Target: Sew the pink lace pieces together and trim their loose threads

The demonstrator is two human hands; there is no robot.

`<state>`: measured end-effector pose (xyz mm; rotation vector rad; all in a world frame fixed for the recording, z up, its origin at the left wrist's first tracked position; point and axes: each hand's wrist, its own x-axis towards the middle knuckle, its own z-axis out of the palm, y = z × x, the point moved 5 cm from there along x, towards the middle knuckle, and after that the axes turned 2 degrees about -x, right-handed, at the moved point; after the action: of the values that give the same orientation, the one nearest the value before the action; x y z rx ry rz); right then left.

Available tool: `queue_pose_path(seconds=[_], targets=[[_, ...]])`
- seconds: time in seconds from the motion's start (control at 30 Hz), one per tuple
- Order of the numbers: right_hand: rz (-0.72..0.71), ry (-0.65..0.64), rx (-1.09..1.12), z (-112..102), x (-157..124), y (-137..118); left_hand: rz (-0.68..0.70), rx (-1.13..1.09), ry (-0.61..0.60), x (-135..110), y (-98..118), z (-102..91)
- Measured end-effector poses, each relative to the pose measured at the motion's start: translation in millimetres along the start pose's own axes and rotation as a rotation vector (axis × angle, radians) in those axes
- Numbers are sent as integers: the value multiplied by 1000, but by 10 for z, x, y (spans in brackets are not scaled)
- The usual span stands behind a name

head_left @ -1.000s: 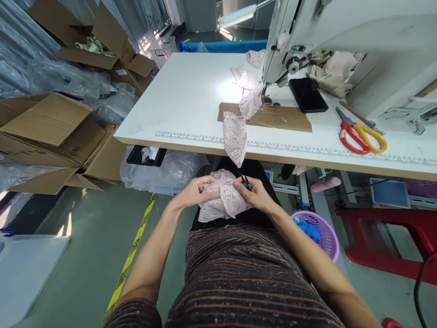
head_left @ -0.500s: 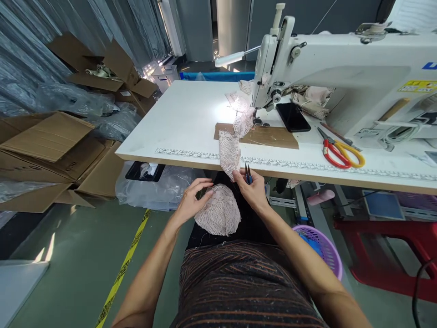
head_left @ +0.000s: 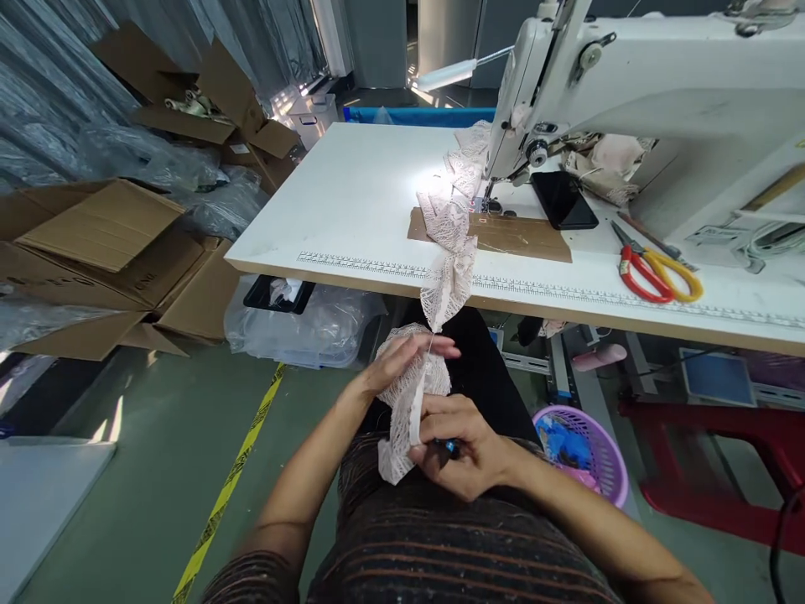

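Observation:
In the head view my right hand (head_left: 462, 449) is closed on a pale pink lace piece (head_left: 406, 424) by its white edge. Tucked in the same palm are thread snips (head_left: 450, 447), of which only a bit of blue and dark metal shows. My left hand (head_left: 406, 362) has its fingers stretched flat across lace cups (head_left: 438, 377) on my lap. A thin thread runs from the held lace up to a chain of lace pieces (head_left: 448, 289), which hangs over the table edge. That chain leads back to the needle area of the white sewing machine (head_left: 534, 126).
On the white table (head_left: 358, 193) lie a brown cardboard strip (head_left: 521, 237), a black phone (head_left: 563, 200) and red-and-yellow scissors (head_left: 660, 268). A purple basket (head_left: 613, 470) stands at right by a red stool (head_left: 698, 486). Open cardboard boxes (head_left: 101, 235) sit at left.
My right hand has drawn a lace piece down from the table edge toward my waist, pulling the chain forward. My left hand has moved right and up, with its fingers now straight.

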<state>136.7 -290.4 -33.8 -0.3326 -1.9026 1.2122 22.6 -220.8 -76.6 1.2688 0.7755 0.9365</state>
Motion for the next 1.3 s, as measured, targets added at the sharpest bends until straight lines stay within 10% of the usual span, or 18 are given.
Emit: queue_pose_path(seconds=[0.07, 0.2, 0.43, 0.87, 1.3], targets=[[-29, -30, 21, -24, -40, 14, -121, -214, -135, -33, -119, 155], [171, -140, 27, -221, -136, 203, -207, -188, 19, -167, -147, 38], [608, 142, -173, -672, -88, 728, -215, 69, 235, -332, 54, -234], [572, 195, -255, -591, 91, 818, -167, 262, 280, -332, 154, -230], [469, -63, -196, -420, 157, 709, -279, 139, 141, -298, 118, -200]])
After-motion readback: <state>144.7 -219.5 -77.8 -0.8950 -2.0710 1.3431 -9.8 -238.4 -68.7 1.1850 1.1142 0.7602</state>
